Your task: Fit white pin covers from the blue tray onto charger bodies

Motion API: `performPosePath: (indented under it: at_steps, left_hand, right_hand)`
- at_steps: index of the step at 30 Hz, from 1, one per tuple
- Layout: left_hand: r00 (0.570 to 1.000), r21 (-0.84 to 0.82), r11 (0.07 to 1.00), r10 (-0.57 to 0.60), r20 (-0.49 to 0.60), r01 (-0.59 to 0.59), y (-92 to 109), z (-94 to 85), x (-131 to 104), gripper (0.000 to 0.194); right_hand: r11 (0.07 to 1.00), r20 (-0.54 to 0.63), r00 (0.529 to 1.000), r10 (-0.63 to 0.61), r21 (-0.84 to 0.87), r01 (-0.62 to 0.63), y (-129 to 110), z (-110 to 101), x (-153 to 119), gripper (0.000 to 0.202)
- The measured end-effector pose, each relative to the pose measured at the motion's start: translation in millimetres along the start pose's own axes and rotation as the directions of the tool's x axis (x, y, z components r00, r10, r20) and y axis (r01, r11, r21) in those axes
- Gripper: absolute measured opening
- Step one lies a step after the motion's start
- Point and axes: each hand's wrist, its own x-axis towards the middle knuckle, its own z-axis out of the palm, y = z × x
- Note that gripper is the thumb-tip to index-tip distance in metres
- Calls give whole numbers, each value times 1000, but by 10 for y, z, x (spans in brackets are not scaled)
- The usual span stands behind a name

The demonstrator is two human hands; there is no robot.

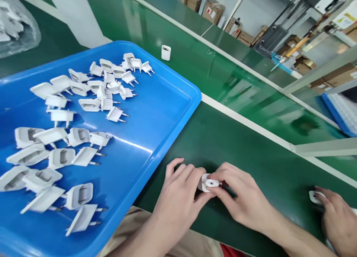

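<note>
Just right of the tray's near edge, my left hand [181,190] is closed around one side of a white plug casing [204,183]. My right hand [237,192] pinches the other end of the casing between thumb and fingertips. A dark opening shows in the casing's upper face, and a pin seems to stick out beneath my right fingers; the fingers cover much of it. To the left, a blue tray [173,138] holds many loose white plug casings [60,158] with two pins each, lying at various angles.
A single white casing [166,52] stands on the green ledge beyond the tray. At right, another person's hand [338,216] holds a white part [316,197]. A clear plastic bag [16,30] of white parts lies upper left. Metal frame bars [251,125] cross the bench.
</note>
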Motion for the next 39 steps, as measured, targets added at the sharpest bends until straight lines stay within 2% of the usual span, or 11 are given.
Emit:
performPosePath:
  at_steps: [4,6,8,9,11,14,19,24,27,32,39]
  left_hand:
    - [1000,27,1000,15,1,-15,-13,14,-23,23]
    - [1000,40,999,21,-3,-21,-13,19,-36,26]
    - [1000,51,998,26,-4,-25,-13,19,-45,31]
    - [1000,57,998,30,-8,-29,-13,18,-48,34]
    - [999,69,997,35,-18,-34,-14,18,-51,37]
    - [998,72,997,45,-37,-42,-18,24,-51,39]
    - [993,62,994,94,-69,-89,-44,38,-40,41]
    - [995,52,995,84,-47,-82,-41,9,-42,35]
    - [998,36,997,67,5,-67,-24,-17,-40,24]
    - [998,32,998,49,27,-50,-18,-38,-16,8]
    - [998,35,998,59,30,-60,-19,-68,20,10]
  right_hand:
    - [999,-10,999,36,34,-36,-26,-44,-12,7]
    - [996,-118,989,-84,-44,79,-33,-43,-49,12]
    - [975,-273,938,-214,-109,191,-17,-27,-101,22]
    - [974,-335,914,-227,-103,204,-1,-18,-128,26]
    - [988,-386,911,-143,-10,151,40,-2,-177,28]
    - [988,-323,946,29,151,22,92,15,-224,21]
    - [983,-187,980,72,182,-37,126,2,-217,16]
    - [997,-92,994,-65,30,68,114,-120,-159,17]
    - [990,-81,987,-142,13,144,94,-171,-129,18]
    - [982,-94,979,-183,25,186,70,-182,-83,14]
    - [977,-88,974,-207,37,211,105,-208,-18,13]
